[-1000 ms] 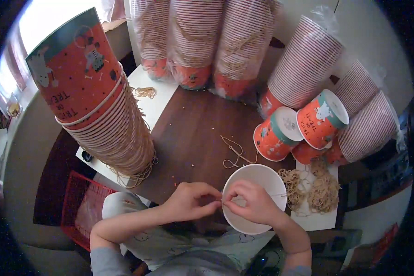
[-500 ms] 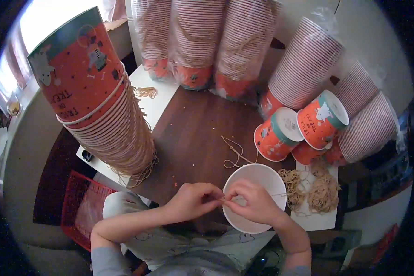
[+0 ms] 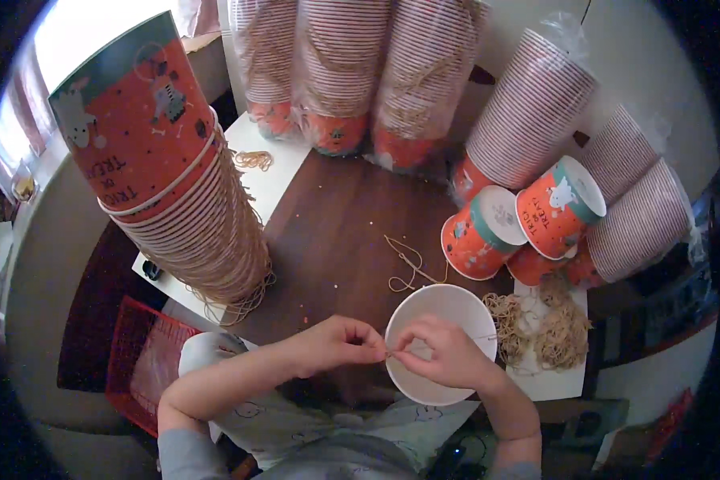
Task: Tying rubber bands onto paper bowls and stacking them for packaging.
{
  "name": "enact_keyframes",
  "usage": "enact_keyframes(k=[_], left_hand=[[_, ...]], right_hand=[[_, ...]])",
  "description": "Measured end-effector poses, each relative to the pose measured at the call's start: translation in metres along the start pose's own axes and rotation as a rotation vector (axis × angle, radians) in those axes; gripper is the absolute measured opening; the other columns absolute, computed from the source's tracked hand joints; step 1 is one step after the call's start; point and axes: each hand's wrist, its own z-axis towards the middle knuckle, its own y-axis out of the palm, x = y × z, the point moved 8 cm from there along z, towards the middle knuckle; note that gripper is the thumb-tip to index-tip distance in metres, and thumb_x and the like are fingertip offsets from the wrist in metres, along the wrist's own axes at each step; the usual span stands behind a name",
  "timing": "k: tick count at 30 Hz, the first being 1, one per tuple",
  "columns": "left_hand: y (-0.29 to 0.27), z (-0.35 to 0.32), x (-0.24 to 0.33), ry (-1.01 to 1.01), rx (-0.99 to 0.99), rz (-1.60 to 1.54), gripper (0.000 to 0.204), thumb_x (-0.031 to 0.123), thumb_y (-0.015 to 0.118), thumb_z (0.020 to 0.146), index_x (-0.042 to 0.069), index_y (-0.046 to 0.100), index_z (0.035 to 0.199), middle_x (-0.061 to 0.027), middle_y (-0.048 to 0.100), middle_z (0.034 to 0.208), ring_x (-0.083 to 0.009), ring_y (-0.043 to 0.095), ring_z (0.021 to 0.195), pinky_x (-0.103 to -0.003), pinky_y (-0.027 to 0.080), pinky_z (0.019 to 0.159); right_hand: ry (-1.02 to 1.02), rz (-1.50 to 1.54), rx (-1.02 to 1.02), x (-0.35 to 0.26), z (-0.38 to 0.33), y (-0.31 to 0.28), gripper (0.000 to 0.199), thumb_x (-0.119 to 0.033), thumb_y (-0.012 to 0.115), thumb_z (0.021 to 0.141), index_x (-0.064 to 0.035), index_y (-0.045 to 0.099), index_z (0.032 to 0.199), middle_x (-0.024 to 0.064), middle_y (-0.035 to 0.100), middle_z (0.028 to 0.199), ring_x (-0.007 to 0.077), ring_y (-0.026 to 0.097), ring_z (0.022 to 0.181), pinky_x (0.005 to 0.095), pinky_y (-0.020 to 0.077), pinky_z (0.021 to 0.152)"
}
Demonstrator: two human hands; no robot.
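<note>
Both hands at the white paper cup, mouth facing up at the near edge of the brown table. Left hand just left of the cup rim, fingertips pinched on a thin elastic string. Right hand over the rim, fingers pinched on the same string. Risks: string looks taut, so a slipping pinch could snap it free; pulling sideways may tip the cup off the edge. Tall cup stack far left of the cup leans, an elbow bump could topple it

A brown table carries stacked paper cups and loose strings.
</note>
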Motion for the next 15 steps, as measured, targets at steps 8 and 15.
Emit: enact_keyframes(k=[8, 15], left_hand=[[0.0, 0.002, -0.017, -0.115, -0.032, -0.208, 0.015, 0.015, 0.06, 0.08, 0.006, 0.06, 0.091, 0.0033, 0.059, 0.081, -0.001, 0.049, 0.066, -0.015, 0.038, 0.056], [0.004, 0.003, -0.017, -0.093, -0.034, -0.25, 0.012, 0.017, 0.06, 0.081, 0.007, 0.061, 0.088, 0.005, 0.057, 0.078, 0.0003, 0.045, 0.06, -0.014, 0.032, 0.049]], right_hand=[[0.195, 0.195, -0.059, 0.003, -0.005, 0.007, 0.016, -0.011, 0.067, 0.07, -0.0058, 0.055, 0.079, 0.0052, 0.055, 0.07, 0.0161, 0.054, 0.059, 0.025, 0.0428, 0.053], [-0.057, -0.135, 0.074, -0.014, -0.004, 0.0, 0.016, -0.021, 0.066, 0.071, -0.0103, 0.059, 0.079, 0.0059, 0.053, 0.07, 0.0232, 0.055, 0.06, 0.0332, 0.0451, 0.052]])
